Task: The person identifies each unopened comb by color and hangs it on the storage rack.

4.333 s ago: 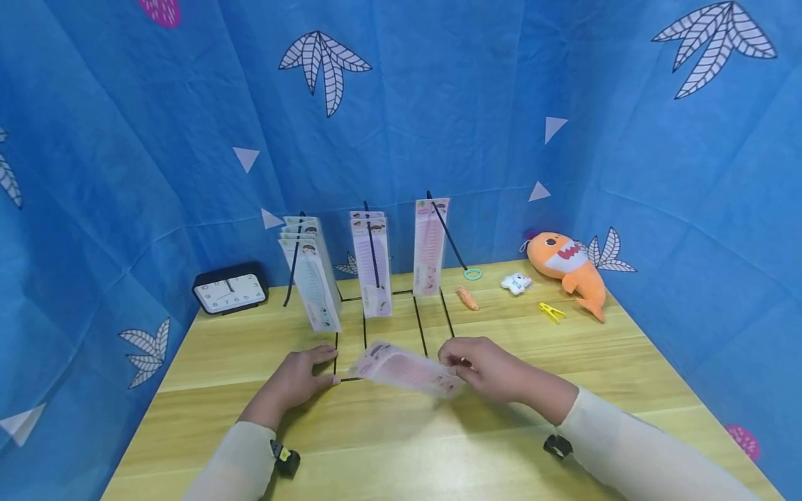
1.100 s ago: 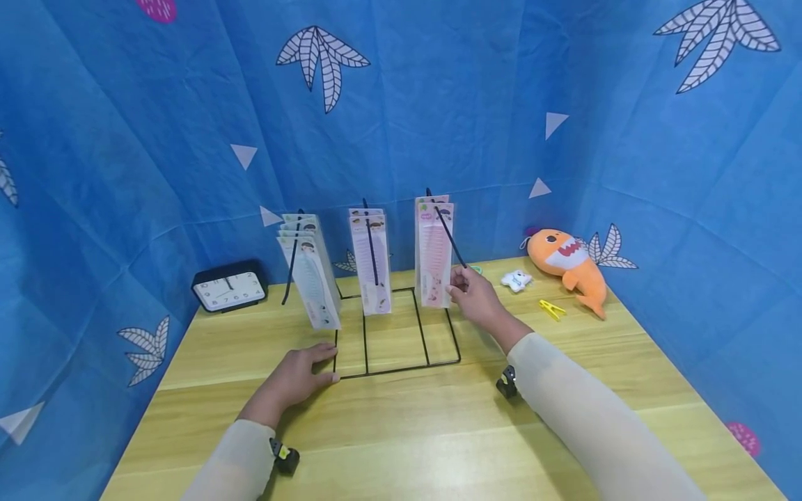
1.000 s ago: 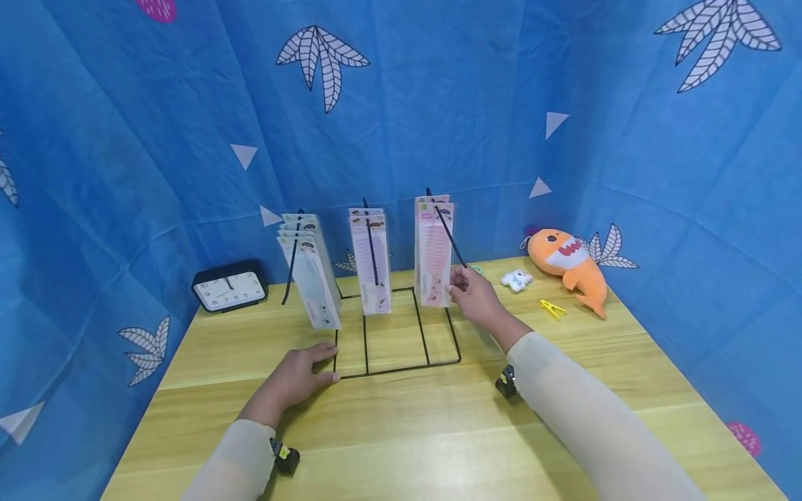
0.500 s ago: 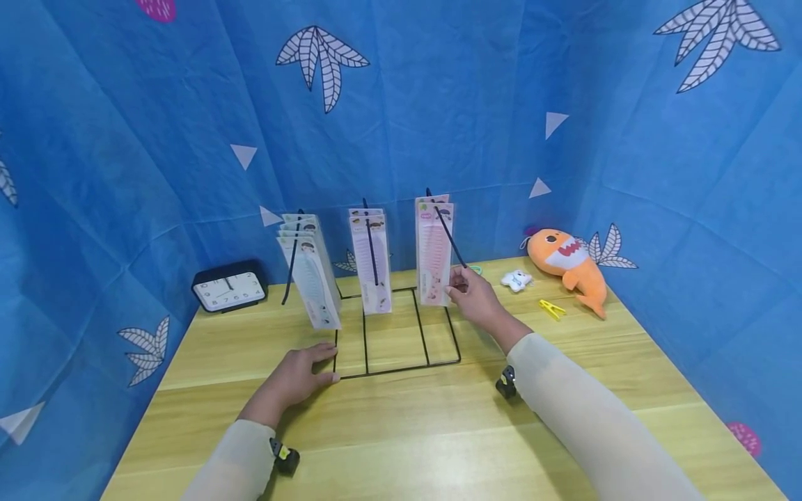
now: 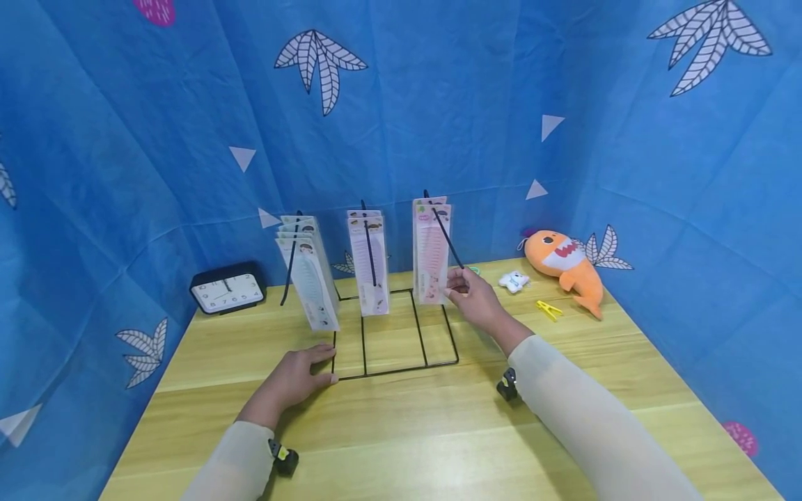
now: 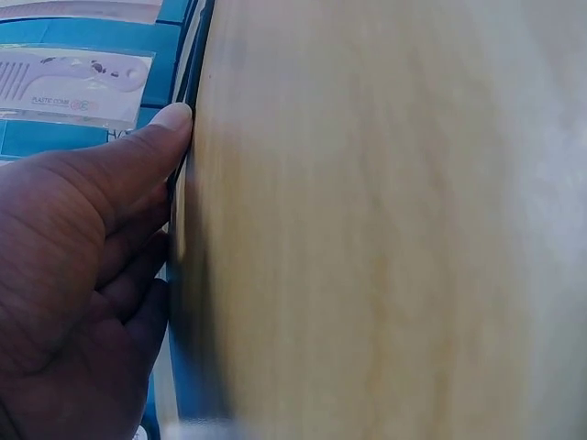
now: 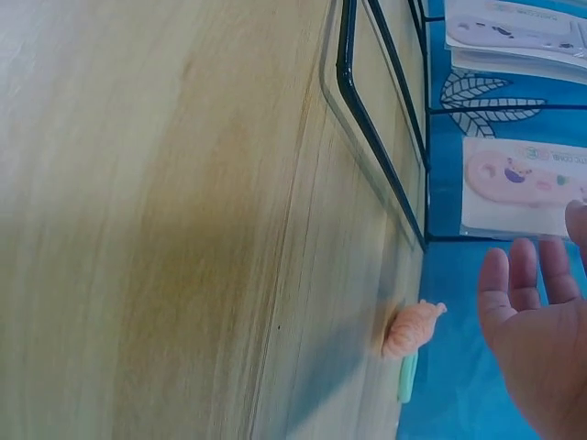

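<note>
Near the middle of the head view, the right hand (image 5: 474,298) reaches up to the pink comb pack (image 5: 431,259) that hangs on the right prong of the black wire rack (image 5: 393,327). Its fingers are loosely spread beside the pack's lower right corner; in the right wrist view the right hand (image 7: 537,344) shows an open palm with straight fingers (image 7: 524,269) just below the pack (image 7: 523,186), and nothing is gripped. Whether a fingertip touches the pack cannot be told.

Lower left of centre, the left hand (image 5: 294,376) lies flat on the wooden table (image 5: 407,431), fingers relaxed, with its thumb (image 6: 151,147) pressed against the rack's front left corner.

Two more groups of comb packs (image 5: 370,268) hang on the middle and left prongs. A black clock (image 5: 227,289) stands at the left, and a small orange toy (image 7: 413,330) lies on the table near the right hand.
</note>
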### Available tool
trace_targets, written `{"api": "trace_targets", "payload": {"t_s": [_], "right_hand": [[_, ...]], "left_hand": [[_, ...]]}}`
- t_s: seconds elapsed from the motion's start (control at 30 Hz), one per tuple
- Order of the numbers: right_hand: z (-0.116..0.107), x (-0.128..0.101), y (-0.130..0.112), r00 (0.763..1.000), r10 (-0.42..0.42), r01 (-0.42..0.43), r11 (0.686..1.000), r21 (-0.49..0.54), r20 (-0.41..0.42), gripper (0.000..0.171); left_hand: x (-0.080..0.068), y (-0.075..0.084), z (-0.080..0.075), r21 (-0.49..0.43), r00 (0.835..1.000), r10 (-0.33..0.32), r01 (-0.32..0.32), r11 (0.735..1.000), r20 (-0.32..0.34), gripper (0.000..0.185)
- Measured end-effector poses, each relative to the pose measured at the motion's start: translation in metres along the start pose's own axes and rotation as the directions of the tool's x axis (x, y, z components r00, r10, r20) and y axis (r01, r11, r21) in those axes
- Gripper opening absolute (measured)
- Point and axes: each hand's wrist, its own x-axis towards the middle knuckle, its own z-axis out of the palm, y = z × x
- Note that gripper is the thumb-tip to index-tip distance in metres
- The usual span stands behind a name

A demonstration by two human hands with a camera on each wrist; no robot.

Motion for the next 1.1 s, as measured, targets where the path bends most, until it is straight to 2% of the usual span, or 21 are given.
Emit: {"api": "trace_targets", "payload": {"t_s": [0.3, 0.53, 0.67, 0.8, 1.1], "right_hand": [[-0.007, -0.003, 0.007, 0.999, -0.037, 0.037, 0.999, -0.034, 0.006, 0.039], [-0.025, -0.019, 0.009, 0.998, -0.066, 0.065, 0.992, -0.105, -0.001, 0.058], [-0.036, -0.025, 0.010, 0.993, -0.112, 0.114, 0.960, -0.256, 0.025, 0.068], [-0.043, -0.032, 0.011, 0.988, -0.142, 0.153, 0.909, -0.388, 0.057, 0.072], [-0.048, -0.048, 0.014, 0.983, -0.148, 0.183, 0.853, -0.489, 0.111, 0.079]], "left_hand": [[0.003, 0.001, 0.000, -0.008, 1.000, -0.020, 0.020, 1.000, 0.009, 0.060], [0.009, -0.001, 0.001, -0.013, 1.000, -0.017, 0.017, 1.000, 0.019, 0.061], [0.013, -0.002, 0.001, -0.002, 1.000, -0.015, 0.015, 1.000, 0.020, 0.061], [0.015, -0.002, -0.001, 0.000, 1.000, -0.013, 0.013, 1.000, 0.023, 0.061], [0.014, -0.005, 0.002, -0.001, 0.999, -0.016, 0.016, 1.000, 0.031, 0.062]]}}
